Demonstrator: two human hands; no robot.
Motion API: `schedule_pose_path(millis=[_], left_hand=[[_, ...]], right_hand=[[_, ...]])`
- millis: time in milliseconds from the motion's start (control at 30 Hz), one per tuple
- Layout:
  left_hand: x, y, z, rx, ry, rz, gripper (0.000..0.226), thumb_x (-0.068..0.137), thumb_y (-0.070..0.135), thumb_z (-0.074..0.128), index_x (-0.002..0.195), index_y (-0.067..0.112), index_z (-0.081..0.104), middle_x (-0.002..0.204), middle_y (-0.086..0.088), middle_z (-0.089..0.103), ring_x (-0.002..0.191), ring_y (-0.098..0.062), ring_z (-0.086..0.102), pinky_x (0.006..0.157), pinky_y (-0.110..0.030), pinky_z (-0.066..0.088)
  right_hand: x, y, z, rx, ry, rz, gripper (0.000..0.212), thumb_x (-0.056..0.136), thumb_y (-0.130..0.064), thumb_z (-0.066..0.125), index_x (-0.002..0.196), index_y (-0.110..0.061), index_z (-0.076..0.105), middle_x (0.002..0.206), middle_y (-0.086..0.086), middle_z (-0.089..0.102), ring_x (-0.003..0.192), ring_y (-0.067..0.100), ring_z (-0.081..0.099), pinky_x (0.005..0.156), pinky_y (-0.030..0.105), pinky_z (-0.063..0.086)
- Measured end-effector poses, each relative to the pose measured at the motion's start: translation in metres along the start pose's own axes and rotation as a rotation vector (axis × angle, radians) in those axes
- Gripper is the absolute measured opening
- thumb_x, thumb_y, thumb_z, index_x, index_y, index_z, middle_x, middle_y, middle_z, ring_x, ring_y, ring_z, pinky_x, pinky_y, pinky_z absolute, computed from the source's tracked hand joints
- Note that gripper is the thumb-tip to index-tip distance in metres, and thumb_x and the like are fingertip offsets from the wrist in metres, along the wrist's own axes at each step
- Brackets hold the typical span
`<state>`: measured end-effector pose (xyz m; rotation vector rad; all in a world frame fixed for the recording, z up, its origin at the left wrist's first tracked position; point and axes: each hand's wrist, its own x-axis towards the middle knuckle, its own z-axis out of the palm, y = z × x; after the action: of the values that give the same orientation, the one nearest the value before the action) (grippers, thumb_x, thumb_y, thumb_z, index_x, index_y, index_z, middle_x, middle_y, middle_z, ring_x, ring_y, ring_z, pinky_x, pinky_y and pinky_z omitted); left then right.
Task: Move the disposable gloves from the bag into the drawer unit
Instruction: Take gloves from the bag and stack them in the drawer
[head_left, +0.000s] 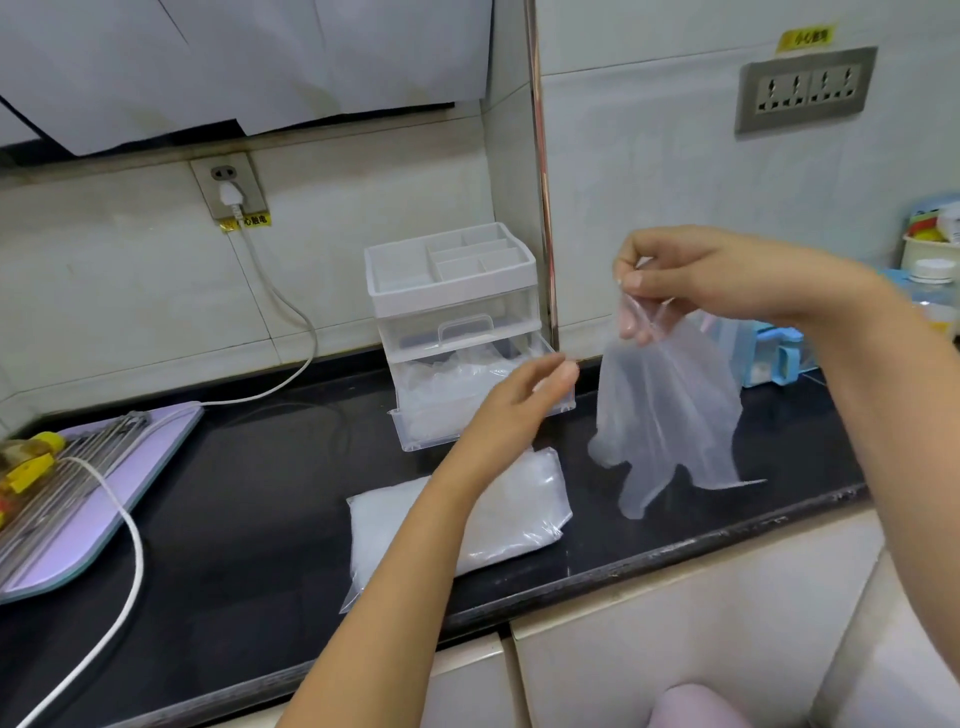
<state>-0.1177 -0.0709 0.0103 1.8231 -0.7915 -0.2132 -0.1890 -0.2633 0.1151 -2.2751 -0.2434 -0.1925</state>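
The right hand (691, 270) has a pinch grip on one glove (670, 415) by its cuff, so it dangles clear of the tabletop (260, 493) — likely bound for the pulled-out drawer (415, 436). The left hand (519, 405) hovers open, empty, above the bag (514, 519).

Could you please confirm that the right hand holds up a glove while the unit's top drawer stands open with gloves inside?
Not quite: the head view shows the bottom drawer standing open with gloves inside; the drawer above is shut. The right hand does hold up a glove.
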Motion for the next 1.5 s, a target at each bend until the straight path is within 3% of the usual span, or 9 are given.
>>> schedule_pose_path(millis=[233,433,600,733,833,967,1167,1367,1500], left_hand=[[0.008,0.034,0.006,-0.296,-0.196,0.134,0.056,0.077,0.04,0.067,0.115,-0.001,0.062,0.121,-0.019,0.063,0.118,-0.029,0.058,0.109,-0.042,0.038],[0.007,0.013,-0.009,-0.168,-0.259,0.043,0.008,0.081,0.019,0.073,0.081,0.013,0.067,0.081,-0.005,0.066,0.078,-0.015,0.062,0.082,-0.027,0.047],[0.008,0.001,-0.046,-0.035,-0.2,-0.082,0.007,0.081,0.019,0.073,0.08,0.014,0.069,0.082,-0.002,0.069,0.078,-0.012,0.063,0.076,-0.021,0.049],[0.025,-0.002,-0.08,0.26,-0.078,-0.169,0.022,0.08,0.03,0.076,0.077,0.01,0.067,0.079,-0.006,0.07,0.072,-0.01,0.061,0.07,-0.016,0.044],[0.048,0.001,-0.104,0.477,0.024,-0.184,0.03,0.079,0.032,0.076,0.074,0.006,0.062,0.066,-0.003,0.05,0.06,-0.013,0.042,0.055,-0.022,0.03],[0.079,0.014,-0.129,0.684,0.301,-0.059,0.028,0.08,0.027,0.076,0.084,0.001,0.066,0.068,-0.003,0.05,0.057,-0.011,0.042,0.049,-0.017,0.032],[0.067,0.04,-0.138,0.679,0.653,0.374,0.012,0.085,0.02,0.069,0.088,0.01,0.064,0.088,0.004,0.062,0.083,-0.009,0.054,0.074,-0.02,0.041],[0.027,0.015,-0.122,0.871,0.36,0.356,0.008,0.086,0.023,0.067,0.089,0.017,0.064,0.091,0.006,0.059,0.087,-0.009,0.051,0.079,-0.022,0.038],[0.047,-0.011,-0.112,0.854,0.208,0.178,0.009,0.086,0.024,0.068,0.088,0.016,0.065,0.095,0.005,0.062,0.091,-0.011,0.055,0.081,-0.026,0.043]], right_hand=[[0.011,-0.017,0.01,-0.163,-0.043,-0.142,0.013,0.1,-0.02,0.044,0.093,-0.011,0.051,0.046,-0.01,0.04,0.043,0.004,0.032,0.043,0.013,0.031],[0.021,-0.003,0.006,-0.031,0.065,-0.12,0.024,0.085,-0.045,0.06,0.091,-0.023,0.061,0.045,-0.013,0.035,0.042,0.005,0.026,0.04,0.014,0.025],[0.034,0.012,0.002,-0.223,-0.073,0.001,0.03,0.066,-0.041,0.078,0.088,-0.022,0.073,0.046,-0.013,0.043,0.043,0.003,0.037,0.044,0.01,0.028],[0.068,0.024,0.006,-0.355,-0.101,0.091,0.032,0.067,-0.032,0.084,0.077,-0.005,0.071,0.05,-0.012,0.048,0.049,0.001,0.04,0.051,0.014,0.029],[0.098,0.022,0.011,-0.397,-0.076,0.105,0.023,0.069,-0.023,0.084,0.061,-0.02,0.063,0.045,-0.019,0.052,0.048,-0.003,0.048,0.05,0.01,0.032],[0.135,0.012,0.018,-0.429,0.176,0.035,0.017,0.072,-0.022,0.083,0.073,-0.016,0.066,0.063,-0.012,0.055,0.059,0.001,0.049,0.049,0.013,0.035],[0.133,0.011,0.018,-0.091,0.551,-0.251,0.012,0.075,-0.014,0.08,0.077,-0.013,0.068,0.071,-0.012,0.063,0.055,0.006,0.064,0.061,0.016,0.049],[0.109,0.053,0.024,-0.122,0.381,-0.261,0.011,0.077,-0.005,0.076,0.081,-0.015,0.073,0.087,-0.01,0.072,0.085,0.003,0.067,0.08,0.018,0.053],[0.12,0.073,0.036,-0.297,0.26,-0.217,0.029,0.078,0.002,0.071,0.072,-0.026,0.068,0.088,-0.005,0.072,0.076,0.006,0.065,0.076,0.011,0.048]])
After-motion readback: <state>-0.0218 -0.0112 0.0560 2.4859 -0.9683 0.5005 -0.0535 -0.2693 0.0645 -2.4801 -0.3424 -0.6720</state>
